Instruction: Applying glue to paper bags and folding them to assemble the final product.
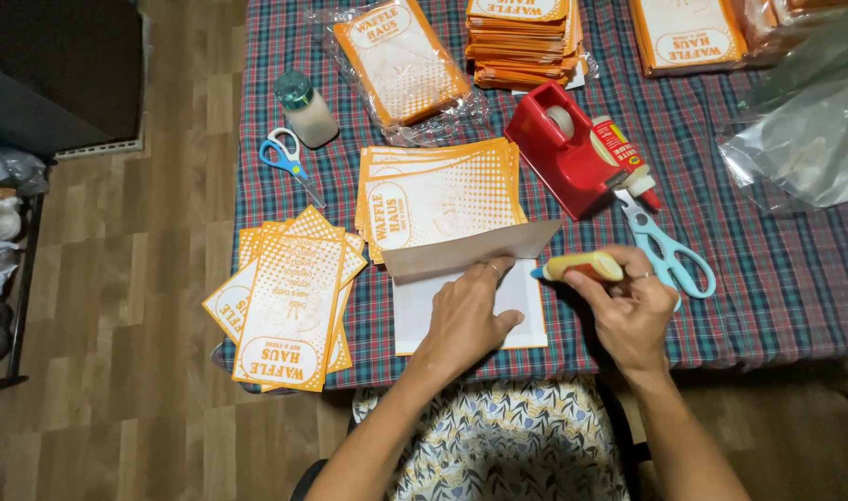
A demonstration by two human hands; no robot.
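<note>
My left hand [468,314] presses flat on a white paper bag [415,311] lying at the table's near edge, its brown flap [470,249] folded up. My right hand [631,311] grips a yellow glue stick [582,267] with its blue tip pointing left at the bag's right edge. Just beyond the bag lies a fanned stack of orange-and-white printed bags [440,195].
A second pile of printed bags [289,297] overhangs the near left corner of the plaid tablecloth [777,269]. Also on the table: blue scissors [288,162], teal scissors [670,255], a red tape dispenser [563,148], a glue bottle [625,160], a capped jar [305,109], wrapped bag bundles [401,60] and clear plastic [804,139].
</note>
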